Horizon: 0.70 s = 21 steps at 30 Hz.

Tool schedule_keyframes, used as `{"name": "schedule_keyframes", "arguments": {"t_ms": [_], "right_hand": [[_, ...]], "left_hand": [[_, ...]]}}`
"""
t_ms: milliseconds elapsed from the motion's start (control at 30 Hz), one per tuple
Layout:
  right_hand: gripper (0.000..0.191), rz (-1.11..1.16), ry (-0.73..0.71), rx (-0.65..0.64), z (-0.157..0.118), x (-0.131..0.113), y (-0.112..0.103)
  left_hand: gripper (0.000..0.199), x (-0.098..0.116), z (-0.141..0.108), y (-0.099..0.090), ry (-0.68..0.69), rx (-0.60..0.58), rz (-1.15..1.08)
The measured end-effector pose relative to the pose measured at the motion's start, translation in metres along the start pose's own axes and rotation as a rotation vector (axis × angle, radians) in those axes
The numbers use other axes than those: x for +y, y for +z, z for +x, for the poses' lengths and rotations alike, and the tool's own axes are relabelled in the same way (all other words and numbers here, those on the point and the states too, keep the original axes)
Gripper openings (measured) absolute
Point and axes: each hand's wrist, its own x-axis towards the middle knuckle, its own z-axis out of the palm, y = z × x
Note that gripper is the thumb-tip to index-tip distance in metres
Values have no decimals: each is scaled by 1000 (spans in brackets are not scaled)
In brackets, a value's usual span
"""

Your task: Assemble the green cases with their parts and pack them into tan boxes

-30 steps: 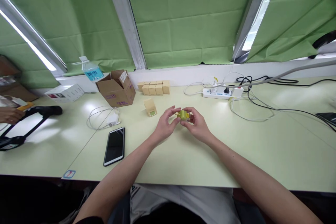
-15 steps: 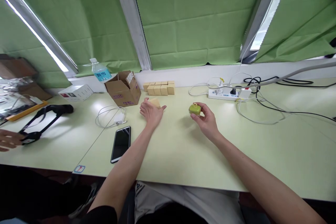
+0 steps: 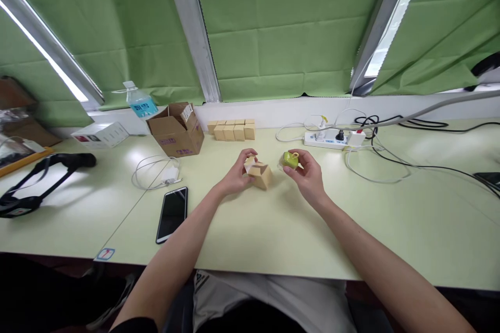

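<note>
My left hand (image 3: 237,176) is closed on a small tan cardboard box (image 3: 262,175), tilted just above the table with its flaps open at the top. To its right, my right hand (image 3: 310,177) pinches a small glossy green object (image 3: 290,159) with a yellowish loop on top; what looks like clear wrapping shows at its left side. A short gap separates the box from the green object. Behind them, several matching tan boxes (image 3: 234,131) stand in a row near the wall.
An open brown carton (image 3: 177,138) stands at the back left, beside a water bottle (image 3: 141,101). A phone (image 3: 172,214) and a white charger with cable (image 3: 171,175) lie left of my forearm. A power strip (image 3: 326,140) with tangled cables sits at the back right.
My left hand has picked up the small box and brought it right, toward the green object. My right hand has turned the green object slightly. A neighbour's hand at far left has left view.
</note>
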Motion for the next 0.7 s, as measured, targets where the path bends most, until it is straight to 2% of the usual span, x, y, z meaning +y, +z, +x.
{"name": "schedule_keyframes", "arguments": {"t_ms": [133,200,300,400,500,567,700], "right_hand": [[55,8,2,-52,-2,-5,0],[59,8,5,-87,-2,-8,0],[62,-21,14,-130,-1,-14,0],[53,-24,23,-152,2,-19,-2],[52,-6,57,-159,5,-23,-5],[54,-3,91,-171,6,-25,-8],[52,13,129,-221,8,-33,-14]], "left_hand": [[68,15,-4,7,14,-158,38],[70,17,-4,9,56,-169,53],[76,17,-6,13,146,-73,191],[69,18,-10,23,193,146,483],[60,19,-14,38,230,358,787],[54,20,-16,47,217,389,913],[33,21,-19,55,160,359,1016]]}}
